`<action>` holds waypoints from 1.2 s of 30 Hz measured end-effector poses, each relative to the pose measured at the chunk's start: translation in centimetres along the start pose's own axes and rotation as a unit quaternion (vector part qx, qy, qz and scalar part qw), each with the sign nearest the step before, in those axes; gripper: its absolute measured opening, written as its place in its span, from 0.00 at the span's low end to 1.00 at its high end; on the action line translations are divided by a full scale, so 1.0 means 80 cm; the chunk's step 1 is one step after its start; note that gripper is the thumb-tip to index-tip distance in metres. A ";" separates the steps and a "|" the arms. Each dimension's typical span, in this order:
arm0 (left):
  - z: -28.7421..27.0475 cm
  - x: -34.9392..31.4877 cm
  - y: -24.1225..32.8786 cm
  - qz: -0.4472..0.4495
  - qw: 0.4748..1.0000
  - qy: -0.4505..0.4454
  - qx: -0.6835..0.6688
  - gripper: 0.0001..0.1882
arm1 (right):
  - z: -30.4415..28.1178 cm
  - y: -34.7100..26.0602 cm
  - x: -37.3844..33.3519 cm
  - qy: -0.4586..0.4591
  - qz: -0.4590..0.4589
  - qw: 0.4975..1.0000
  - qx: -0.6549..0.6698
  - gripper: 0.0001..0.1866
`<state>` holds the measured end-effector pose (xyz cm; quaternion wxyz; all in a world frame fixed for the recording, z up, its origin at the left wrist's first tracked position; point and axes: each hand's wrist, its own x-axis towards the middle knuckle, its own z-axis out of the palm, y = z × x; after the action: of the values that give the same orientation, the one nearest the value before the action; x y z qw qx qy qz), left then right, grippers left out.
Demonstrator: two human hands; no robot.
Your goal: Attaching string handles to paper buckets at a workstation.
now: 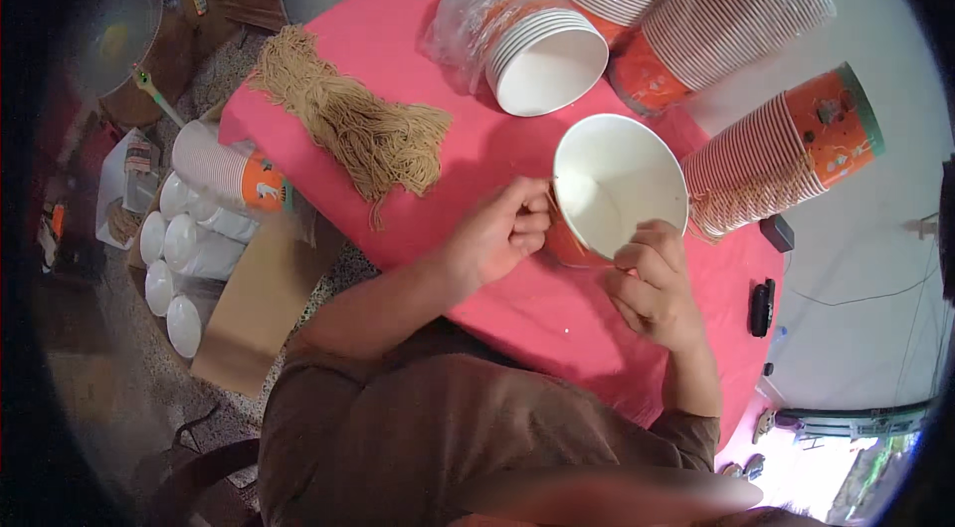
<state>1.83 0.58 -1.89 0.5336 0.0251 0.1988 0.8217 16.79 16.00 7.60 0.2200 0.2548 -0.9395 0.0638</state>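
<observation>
A large paper bucket (622, 179), white inside and orange outside, stands tilted on the pink-covered table before me, its mouth facing up. My left hand (509, 228) is closed at the bucket's left side, thumb and forefinger pinched by the rim; what they pinch is too small to make out. On the near right, my right hand (652, 283) has its fingers curled closed over the bucket's rim. A bundle of tan cords (358, 119) lies to the left of the bucket. More tan cords (761, 199) hang along a stack of nested buckets (751, 154) lying at the right.
Behind the bucket lies a plastic-wrapped short stack of buckets (552, 64). Tall bucket stacks (736, 14) line the table's far edge. An open cardboard box (269, 303) of white wrapped stacks stands on the floor at left. A small black object (762, 308) lies near the right edge.
</observation>
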 end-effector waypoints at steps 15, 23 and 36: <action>0.034 0.020 -0.062 -0.019 0.998 0.009 0.053 0.06 | 0.016 -0.036 -0.020 -0.004 0.202 0.962 -0.183 0.15; 0.030 0.020 -0.062 -0.048 0.992 -0.046 0.109 0.06 | 0.040 -0.012 -0.036 0.011 0.325 0.946 -0.020 0.17; 0.045 0.019 -0.081 -0.032 0.990 0.036 0.130 0.07 | 0.037 -0.014 -0.035 0.040 0.251 0.967 -0.029 0.05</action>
<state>7.72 5.30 -1.12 0.5446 0.0584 0.3241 0.7713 18.38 15.60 3.69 0.2418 0.0016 -0.9651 0.1004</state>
